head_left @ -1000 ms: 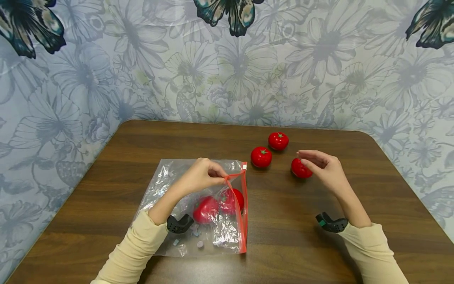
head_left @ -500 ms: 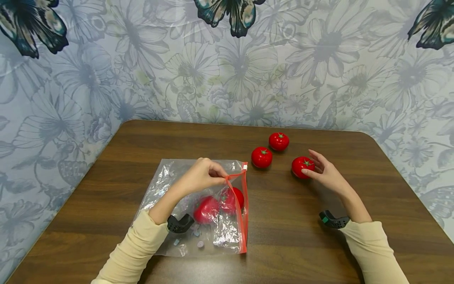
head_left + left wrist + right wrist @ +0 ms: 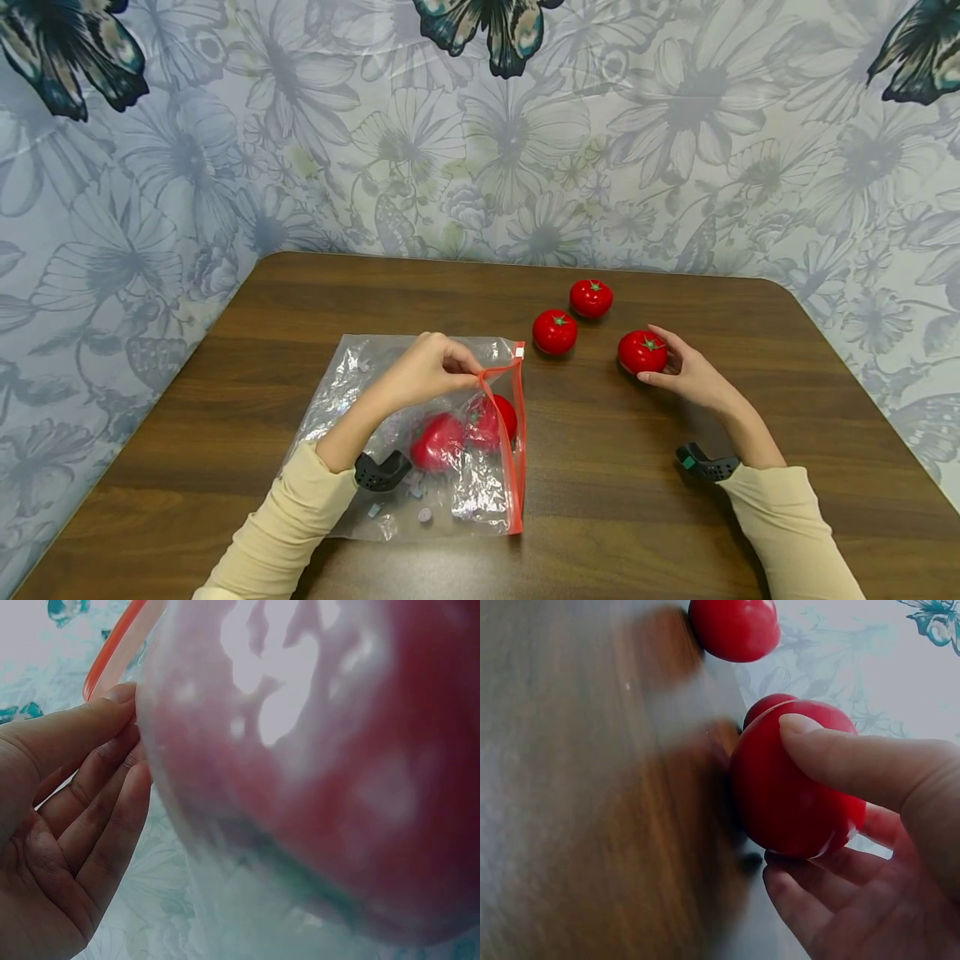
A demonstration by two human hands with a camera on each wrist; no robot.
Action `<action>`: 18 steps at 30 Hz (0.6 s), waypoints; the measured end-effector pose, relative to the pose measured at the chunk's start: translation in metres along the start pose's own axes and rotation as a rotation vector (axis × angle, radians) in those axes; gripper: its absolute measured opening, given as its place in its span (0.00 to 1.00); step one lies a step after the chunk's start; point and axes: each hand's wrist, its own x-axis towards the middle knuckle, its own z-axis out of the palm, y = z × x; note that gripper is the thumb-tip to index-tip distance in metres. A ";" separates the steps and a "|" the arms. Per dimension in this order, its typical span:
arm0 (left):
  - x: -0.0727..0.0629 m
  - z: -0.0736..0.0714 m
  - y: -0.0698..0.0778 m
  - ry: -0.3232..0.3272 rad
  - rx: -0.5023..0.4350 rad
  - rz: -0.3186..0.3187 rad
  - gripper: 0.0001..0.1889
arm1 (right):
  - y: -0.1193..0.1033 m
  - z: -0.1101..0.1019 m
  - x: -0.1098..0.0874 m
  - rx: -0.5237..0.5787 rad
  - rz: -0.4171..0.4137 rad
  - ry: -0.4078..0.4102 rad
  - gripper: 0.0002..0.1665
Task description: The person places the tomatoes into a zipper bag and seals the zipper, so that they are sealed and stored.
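My left hand [image 3: 431, 367] pinches the red-edged mouth of a clear zip bag [image 3: 352, 367] between thumb and fingertips, lifting the upper layer. Through the plastic show two red tomatoes [image 3: 437, 443], one close to the opening. In the left wrist view a tomato [image 3: 337, 765] behind plastic fills much of the picture. Over to the right, my right hand [image 3: 693, 375] has its thumb and fingers around a red tomato [image 3: 641, 352] with a green star-shaped top. The right wrist view shows the thumb [image 3: 847, 754] across this tomato's side and the other fingers curled beneath it.
Two more tomatoes [image 3: 555, 332] stand toward the back of the brown wooden table [image 3: 600, 500], left of the right hand. A white slider [image 3: 518, 352] sits at the bag's far corner. Flowered wallpaper [image 3: 510, 167] rises behind the table's back edge.
My right hand has come from above the tomato round to its right side, and its fingers have closed around it. The left hand and the bag stay in place.
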 end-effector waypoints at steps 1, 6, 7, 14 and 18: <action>0.000 0.000 0.000 0.001 -0.001 0.000 0.02 | 0.001 0.000 0.000 0.003 -0.004 0.000 0.49; 0.000 -0.001 0.000 0.001 -0.002 -0.002 0.02 | 0.005 0.001 0.002 0.004 -0.020 0.022 0.47; 0.000 -0.001 0.000 0.001 -0.002 -0.003 0.02 | 0.006 0.001 0.002 0.002 -0.023 0.028 0.46; 0.000 -0.001 0.002 0.000 0.001 -0.009 0.02 | 0.008 0.003 0.002 -0.031 -0.054 0.052 0.44; 0.000 -0.001 0.002 0.003 0.000 -0.007 0.02 | 0.001 0.007 0.001 -0.019 -0.051 0.043 0.44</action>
